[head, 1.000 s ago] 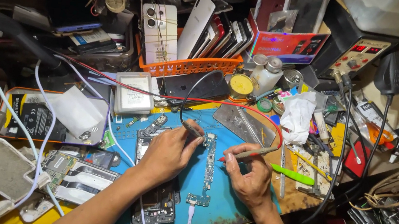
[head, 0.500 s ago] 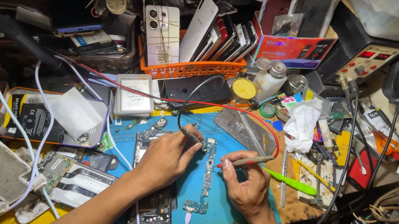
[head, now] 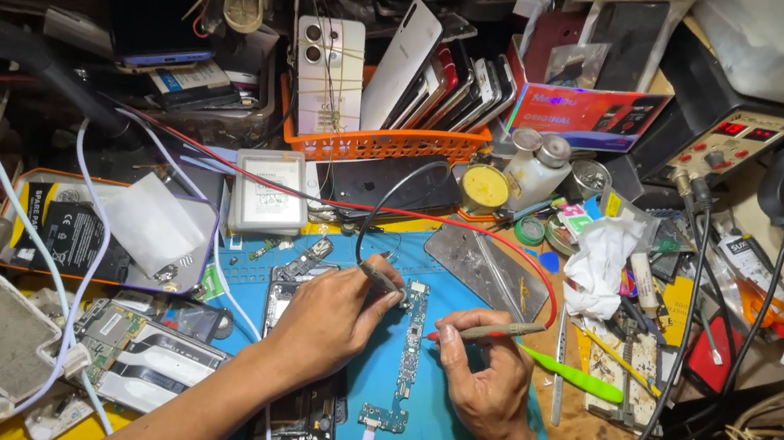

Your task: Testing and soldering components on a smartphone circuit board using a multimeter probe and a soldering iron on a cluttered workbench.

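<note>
A long narrow circuit board [head: 408, 348] lies upright on the blue work mat [head: 445, 429]. My left hand [head: 329, 318] holds a black probe [head: 382, 277] whose black lead curves up and back; its tip rests at the board's upper left edge. My right hand [head: 488, 374] grips a second probe [head: 498, 332] with a red lead, tip pointing left toward the board's middle. An opened phone body [head: 300, 420] lies under my left wrist.
An orange basket [head: 383, 138] of phones stands behind. A meter box [head: 726, 133] sits back right. White crumpled tissue [head: 604, 258], a green tool [head: 583, 378], bottles [head: 541, 164], a battery tray [head: 98, 232] and phone parts [head: 143, 349] crowd the bench. A black hose [head: 0, 57] crosses upper left.
The view has shifted slightly. Both hands stay at the board; the right probe tip has edged a little toward it.
</note>
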